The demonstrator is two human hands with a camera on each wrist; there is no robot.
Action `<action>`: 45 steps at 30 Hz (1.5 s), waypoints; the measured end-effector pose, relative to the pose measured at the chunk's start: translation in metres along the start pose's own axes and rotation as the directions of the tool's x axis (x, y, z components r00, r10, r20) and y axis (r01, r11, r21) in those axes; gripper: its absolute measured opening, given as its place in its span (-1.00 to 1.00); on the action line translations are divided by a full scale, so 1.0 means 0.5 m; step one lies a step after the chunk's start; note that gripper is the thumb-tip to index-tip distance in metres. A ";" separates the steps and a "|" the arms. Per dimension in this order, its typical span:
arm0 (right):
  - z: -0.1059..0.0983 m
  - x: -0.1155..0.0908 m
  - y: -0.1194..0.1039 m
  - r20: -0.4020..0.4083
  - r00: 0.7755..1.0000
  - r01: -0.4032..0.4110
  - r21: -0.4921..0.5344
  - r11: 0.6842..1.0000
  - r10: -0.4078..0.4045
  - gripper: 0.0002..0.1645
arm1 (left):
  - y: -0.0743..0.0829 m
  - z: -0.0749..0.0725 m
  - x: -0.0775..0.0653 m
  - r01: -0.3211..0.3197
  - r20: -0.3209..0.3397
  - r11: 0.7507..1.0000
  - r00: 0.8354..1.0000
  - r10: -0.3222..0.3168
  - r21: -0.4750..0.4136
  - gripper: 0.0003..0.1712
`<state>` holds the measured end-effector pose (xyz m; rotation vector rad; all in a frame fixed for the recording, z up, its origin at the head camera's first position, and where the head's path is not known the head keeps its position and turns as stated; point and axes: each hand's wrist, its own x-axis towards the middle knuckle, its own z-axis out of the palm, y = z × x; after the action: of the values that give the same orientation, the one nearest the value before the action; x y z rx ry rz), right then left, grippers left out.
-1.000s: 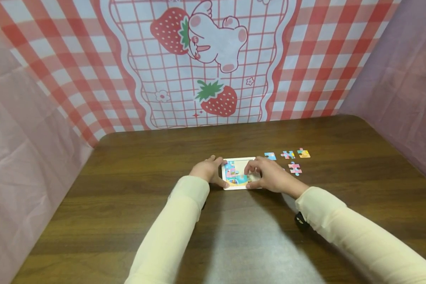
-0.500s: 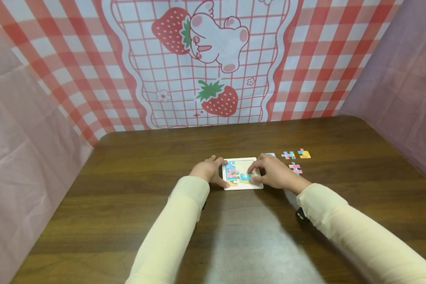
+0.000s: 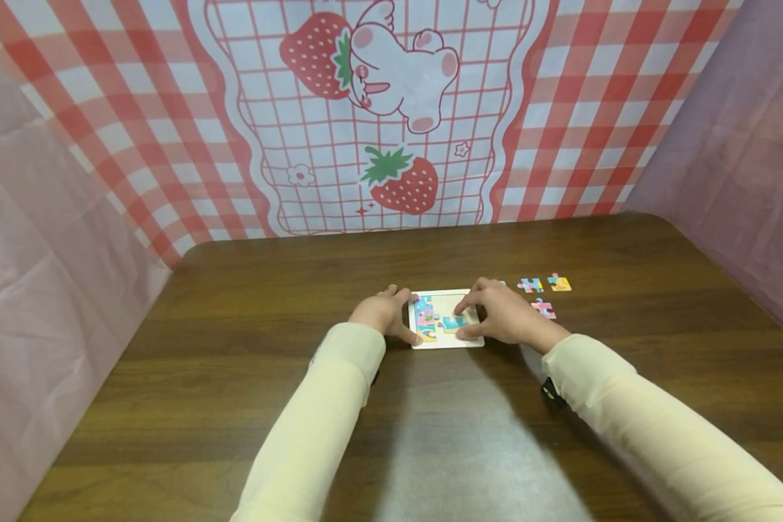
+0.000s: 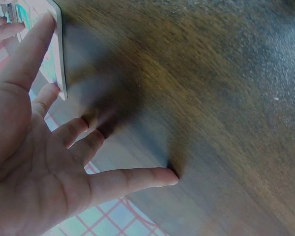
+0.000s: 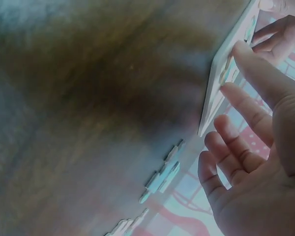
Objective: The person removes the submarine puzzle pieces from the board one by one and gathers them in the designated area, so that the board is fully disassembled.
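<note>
A white-rimmed puzzle tray (image 3: 446,346) lies flat on the table, with joined pink and blue puzzle pieces (image 3: 424,313) along its left side. My left hand (image 3: 375,312) rests at the tray's left end. In the left wrist view its straight thumb (image 4: 37,44) presses the rim, a finger touches the far corner, and the others spread over the table. Inside the tray, thumb and index finger of my right hand (image 3: 504,313) pinch a teal and yellow puzzle piece (image 3: 453,324) right of the joined ones. That hand partly hides the tray's right end.
Loose puzzle pieces lie on the brown table (image 3: 267,406) right of the tray: a blue one (image 3: 531,285), a yellow one (image 3: 559,282) and a pink one (image 3: 543,308). Another is mostly hidden behind my right hand. A checked strawberry cloth (image 3: 404,185) hangs behind the table.
My right hand has shifted the teal piece slightly within the tray, first to the right, turning it a little. My left hand has stayed on the tray's left end.
</note>
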<state>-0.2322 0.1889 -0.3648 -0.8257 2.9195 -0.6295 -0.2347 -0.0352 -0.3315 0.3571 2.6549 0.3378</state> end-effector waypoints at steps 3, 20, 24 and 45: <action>0.003 -0.001 0.002 -0.008 1.000 0.029 -0.006 1.000 -0.029 -0.66 | 0.000 0.001 0.001 0.002 0.000 1.000 1.000 -0.002 -0.001 -0.08; -0.047 -0.028 0.038 -0.035 0.999 0.032 0.046 0.998 -0.030 -0.68 | 0.002 0.005 0.004 0.015 0.014 1.000 1.000 -0.015 -0.008 -0.05; -0.069 -0.047 0.058 -0.053 0.999 0.010 0.035 0.999 -0.008 -0.67 | 0.004 0.004 0.003 0.012 0.019 1.000 1.000 -0.012 -0.006 -0.04; -0.150 -0.127 0.186 -0.103 0.985 -0.141 -0.001 0.990 0.140 -0.55 | -0.002 0.000 0.004 0.018 0.018 1.000 1.000 -0.018 0.004 -0.06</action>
<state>-0.2349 0.3213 -0.3369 -0.5982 3.0398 -0.6674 -0.2367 -0.0353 -0.3327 0.3363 2.6395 0.3222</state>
